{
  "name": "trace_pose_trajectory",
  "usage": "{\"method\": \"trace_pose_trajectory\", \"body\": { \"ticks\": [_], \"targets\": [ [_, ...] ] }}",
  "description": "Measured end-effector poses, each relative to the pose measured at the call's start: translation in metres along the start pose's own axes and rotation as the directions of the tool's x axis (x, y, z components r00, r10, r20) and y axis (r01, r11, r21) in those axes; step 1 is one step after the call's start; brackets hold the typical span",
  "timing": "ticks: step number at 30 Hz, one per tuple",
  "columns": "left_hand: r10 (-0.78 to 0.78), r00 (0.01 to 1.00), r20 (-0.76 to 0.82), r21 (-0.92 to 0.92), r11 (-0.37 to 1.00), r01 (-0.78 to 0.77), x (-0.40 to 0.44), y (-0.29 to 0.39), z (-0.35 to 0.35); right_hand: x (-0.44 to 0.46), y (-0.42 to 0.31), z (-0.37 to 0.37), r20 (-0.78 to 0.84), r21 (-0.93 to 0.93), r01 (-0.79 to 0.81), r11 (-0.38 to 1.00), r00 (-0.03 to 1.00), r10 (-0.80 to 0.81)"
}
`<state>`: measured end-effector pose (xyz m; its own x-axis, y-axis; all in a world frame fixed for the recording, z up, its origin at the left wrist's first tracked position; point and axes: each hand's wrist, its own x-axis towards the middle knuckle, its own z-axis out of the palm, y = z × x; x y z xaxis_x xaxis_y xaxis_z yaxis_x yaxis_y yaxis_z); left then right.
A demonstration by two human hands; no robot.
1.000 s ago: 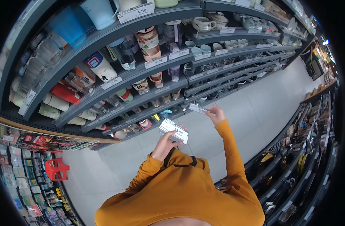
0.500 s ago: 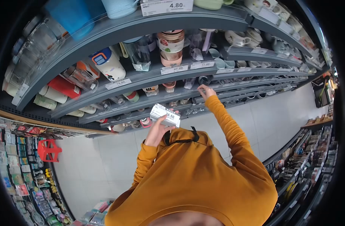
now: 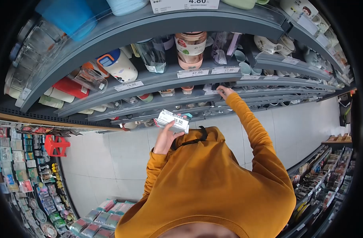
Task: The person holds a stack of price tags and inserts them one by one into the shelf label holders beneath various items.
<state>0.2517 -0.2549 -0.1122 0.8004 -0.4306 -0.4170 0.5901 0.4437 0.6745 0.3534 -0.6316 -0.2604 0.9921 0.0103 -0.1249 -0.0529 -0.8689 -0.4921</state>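
My left hand [image 3: 165, 139] is closed around a stack of white price tags [image 3: 173, 122], held in front of my chest; the top one reads 35.50. Farther right, my right hand [image 3: 228, 92] reaches to the front edge of a lower shelf [image 3: 145, 104]. Its fingers are pinched at the right end of a small white price tag [image 3: 210, 92] on that edge, though the fingertips are small and partly hidden. On the shelf above stand a pink-lidded jar [image 3: 190, 50], a clear tumbler [image 3: 150, 54] and a white bottle with a blue lid [image 3: 117, 65].
Price labels reading 47.00 [image 3: 193, 73] and 79.00 [image 3: 128, 85] line the shelf edge above. A red stool [image 3: 57, 145] stands on the tiled floor [image 3: 110, 158] at left. Packed racks [image 3: 320, 178] rise at right, and wrapped goods [image 3: 102, 218] lie at lower left.
My right hand has moved slightly right and up along the shelf edge, and a white tag now shows beside its fingertips. The view has shifted a little; my left hand keeps the stack.
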Motion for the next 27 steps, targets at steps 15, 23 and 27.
{"method": "trace_pose_trajectory", "body": {
  "ticks": [15, 23, 27],
  "targets": [
    [0.005, 1.000, -0.004, 0.040, 0.999, -0.005, 0.006, 0.008, 0.011, -0.010, -0.003, 0.006, -0.093, -0.153, 0.221, 0.963, 0.967, -0.237],
    [-0.003, 0.998, 0.062, 0.020, 1.000, 0.002, 0.002, 0.006, 0.026, -0.025, 0.004, 0.017, -0.149, -0.284, 0.322, 0.903, 0.916, -0.373],
    [-0.004, 0.997, 0.073, 0.016, 1.000, 0.003, -0.002, 0.004, 0.036, -0.029, -0.001, 0.017, -0.165, -0.346, 0.340, 0.875, 0.896, -0.413]
  ]
}}
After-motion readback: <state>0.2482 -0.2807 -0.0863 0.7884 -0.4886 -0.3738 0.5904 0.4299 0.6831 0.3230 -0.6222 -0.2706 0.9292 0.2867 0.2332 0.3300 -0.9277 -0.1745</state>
